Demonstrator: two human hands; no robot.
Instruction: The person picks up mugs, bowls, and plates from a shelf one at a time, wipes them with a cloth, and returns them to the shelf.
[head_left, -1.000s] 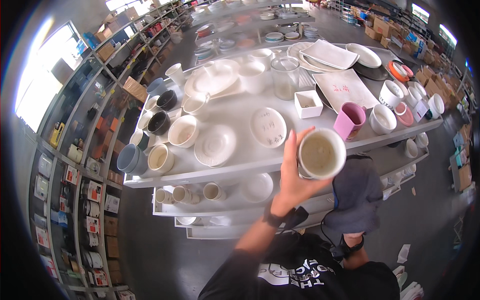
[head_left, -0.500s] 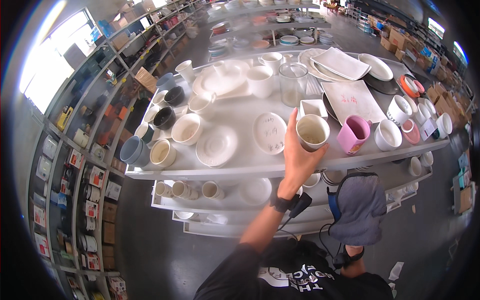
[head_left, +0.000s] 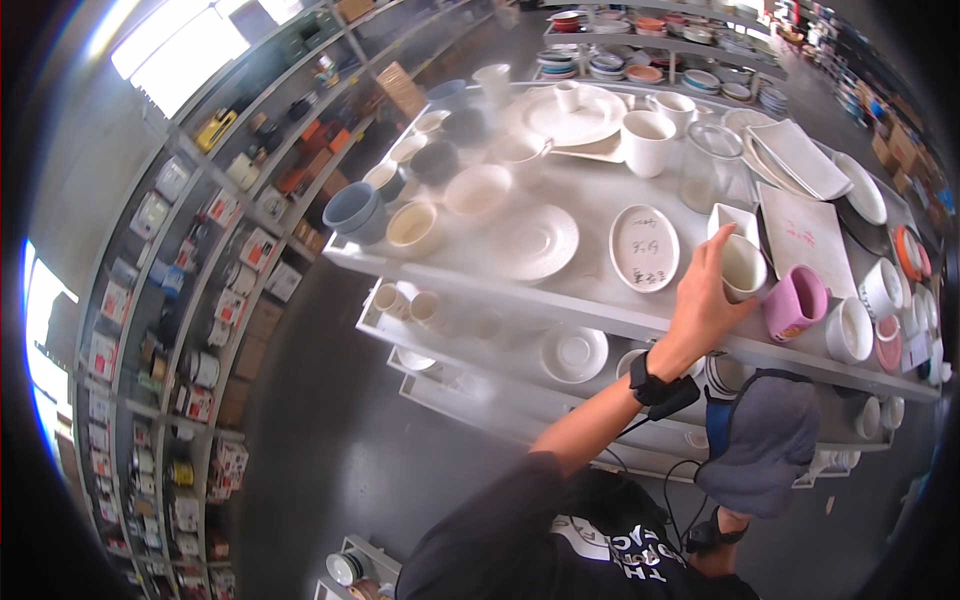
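Note:
My left hand (head_left: 700, 305) is wrapped around a white cup (head_left: 745, 265) and holds it upright on the top of a white shelf unit (head_left: 600, 310). The cup stands between an oval white dish (head_left: 643, 247) and a pink mug (head_left: 795, 303), just in front of a small square white dish (head_left: 733, 218). A black band sits on my left wrist. My right hand is hidden behind a grey cap (head_left: 762, 455) at my waist; only a wrist with a dark strap (head_left: 712, 535) shows.
The shelf top is crowded with white plates (head_left: 530, 242), bowls (head_left: 478, 190), a blue-grey cup (head_left: 352, 210), a glass jar (head_left: 710, 165) and square plates (head_left: 805, 235). Lower tiers hold cups and saucers (head_left: 573, 352). Wall racks of boxes run along the left (head_left: 190, 330). Dark floor lies below.
My left hand has carried the white cup from a raised position in front of the shelf down onto the shelf top, next to the pink mug.

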